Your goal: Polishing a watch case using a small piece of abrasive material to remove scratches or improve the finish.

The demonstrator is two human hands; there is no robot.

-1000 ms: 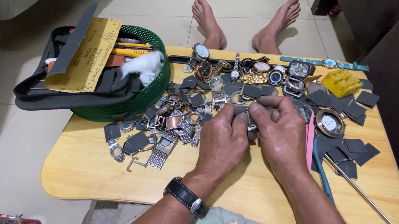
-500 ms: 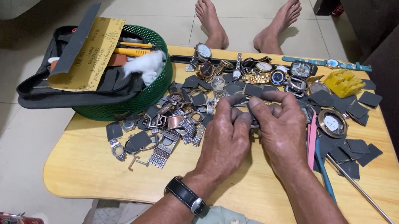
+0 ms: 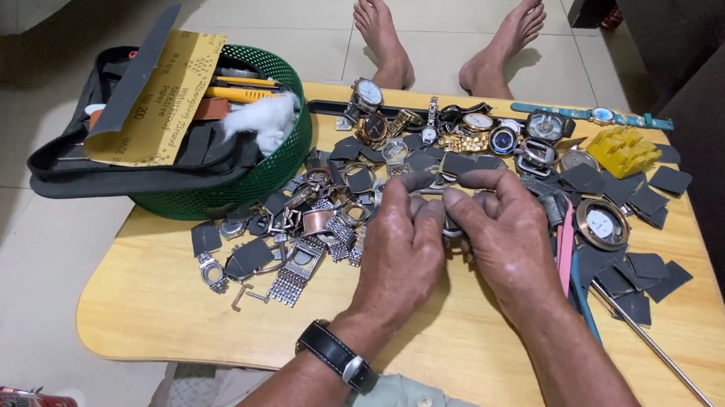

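While both hands met over the middle of the low wooden table (image 3: 176,319), the left hand (image 3: 400,256) and right hand (image 3: 499,237) were pinched together on a small metal watch part (image 3: 451,232), most of it hidden between the fingertips, just in front of the heap of loose pieces. The hold looked firm, thumbs and forefingers closed on it. To my eye, fiddly work like this wanted the wrists braced low on the wood and the piece kept over the tabletop, so nothing could spring off to the floor. What textures there were! Shiny link bracelets (image 3: 296,272) lay left of the hands, dark matte squares (image 3: 647,267) were scattered to the right, a round bare watch case (image 3: 602,225) sat near them, and a green mesh basket (image 3: 276,177) stood at the left edge.
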